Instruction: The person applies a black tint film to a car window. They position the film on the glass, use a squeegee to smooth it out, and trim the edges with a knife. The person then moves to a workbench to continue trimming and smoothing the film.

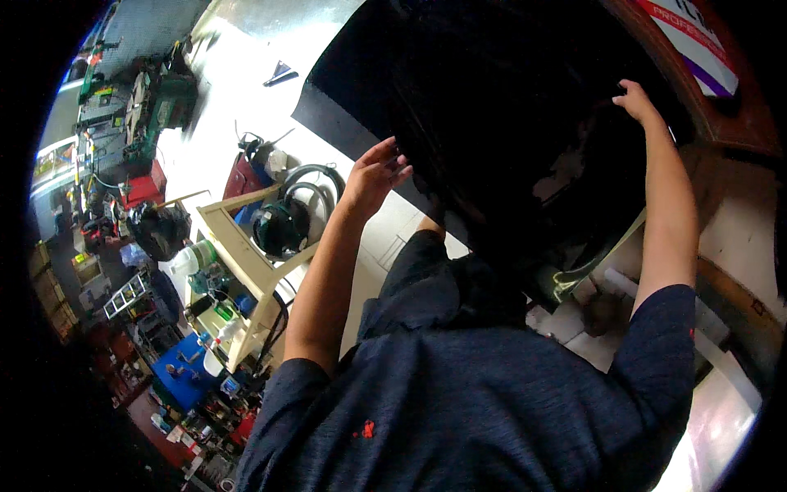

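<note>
A large, dark, glossy black body fills the upper middle, with a flatter dark grey strip along its left side. It looks like vehicle bodywork, but its shape is mostly lost in the dark. My left hand is raised by its lower left edge, fingers loosely bent and apart, with nothing in them. Toward its right side reaches my right hand, arm stretched forward, thumb and forefinger apart. Whether those fingertips touch the black surface I cannot tell. Pale reflections show low on the surface, between my hands.
To my left stands a cream cart loaded with bottles and tools, with a coiled dark hose beside it. A blue-topped surface lies beyond. At the upper right, a white, red and purple package rests on a reddish-brown surface.
</note>
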`<state>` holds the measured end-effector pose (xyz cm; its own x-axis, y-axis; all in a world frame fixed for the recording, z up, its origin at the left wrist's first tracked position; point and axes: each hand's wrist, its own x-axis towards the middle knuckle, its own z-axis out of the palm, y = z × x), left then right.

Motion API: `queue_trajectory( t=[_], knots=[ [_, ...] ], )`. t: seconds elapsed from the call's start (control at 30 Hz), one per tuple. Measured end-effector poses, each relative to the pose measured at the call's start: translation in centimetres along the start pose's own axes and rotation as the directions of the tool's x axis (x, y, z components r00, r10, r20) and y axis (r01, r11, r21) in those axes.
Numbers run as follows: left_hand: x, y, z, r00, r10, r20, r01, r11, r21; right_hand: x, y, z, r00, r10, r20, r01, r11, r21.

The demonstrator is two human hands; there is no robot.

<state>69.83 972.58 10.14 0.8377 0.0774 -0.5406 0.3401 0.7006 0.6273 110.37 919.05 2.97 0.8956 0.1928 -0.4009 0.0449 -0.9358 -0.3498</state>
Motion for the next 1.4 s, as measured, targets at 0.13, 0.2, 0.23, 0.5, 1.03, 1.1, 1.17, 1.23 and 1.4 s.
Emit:
queue_trajectory(
  t=[0.13, 0.2, 0.23, 0.5, 1.03, 1.1, 1.17, 1.23, 1.4],
  knots=[
    [1.3, -2.1, -2.3, 0.996, 0.002, 0.085, 0.003, 0.998, -0.057, -0.2, 1.7, -0.5, 0.997, 0.032, 0.071, -0.035, 0.998, 0.043],
    [1.1, -3.2, -3.2, 0.999, 0.026, 0.037, -0.023, 0.997, -0.073, -1.8, -0.7, -1.6, 0.986, 0.118, 0.117, -0.136, 0.978, 0.161],
    [1.1, -3.6, -3.4, 0.999, 0.036, -0.026, -0.038, 0.996, -0.086, -2.7, -1.6, -2.6, 0.98, 0.119, 0.162, -0.147, 0.974, 0.173],
    [2.8, -6.1, -5.9, 0.837, 0.232, -0.496, -0.023, 0.92, 0.391, -7.1, -4.8, -5.0, 0.995, 0.015, 0.099, -0.05, 0.932, 0.359],
    [2.9, -4.8, -7.1, 0.912, 0.141, -0.384, 0.055, 0.888, 0.457, -10.2, -7.0, -8.8, 0.997, -0.056, 0.059, 0.03, 0.926, 0.375],
    [2.3, -4.8, -6.4, 0.913, 0.144, -0.383, 0.031, 0.909, 0.417, -10.9, -7.5, -9.0, 0.998, -0.049, 0.036, 0.032, 0.927, 0.374],
    [1.9, -4.5, -5.7, 0.915, 0.167, -0.367, -0.013, 0.922, 0.387, -11.3, -7.7, -9.3, 0.998, -0.056, 0.012, 0.047, 0.922, 0.383],
    [1.3, -4.3, -4.8, 0.915, 0.2, -0.351, -0.054, 0.921, 0.385, -11.5, -7.6, -9.6, 0.998, -0.064, 0.023, 0.048, 0.904, 0.426],
    [1.0, -4.4, -4.2, 0.896, 0.244, -0.37, -0.087, 0.915, 0.393, -12.7, -8.4, -10.4, 0.995, -0.101, 0.015, 0.083, 0.88, 0.467]
  ],
)
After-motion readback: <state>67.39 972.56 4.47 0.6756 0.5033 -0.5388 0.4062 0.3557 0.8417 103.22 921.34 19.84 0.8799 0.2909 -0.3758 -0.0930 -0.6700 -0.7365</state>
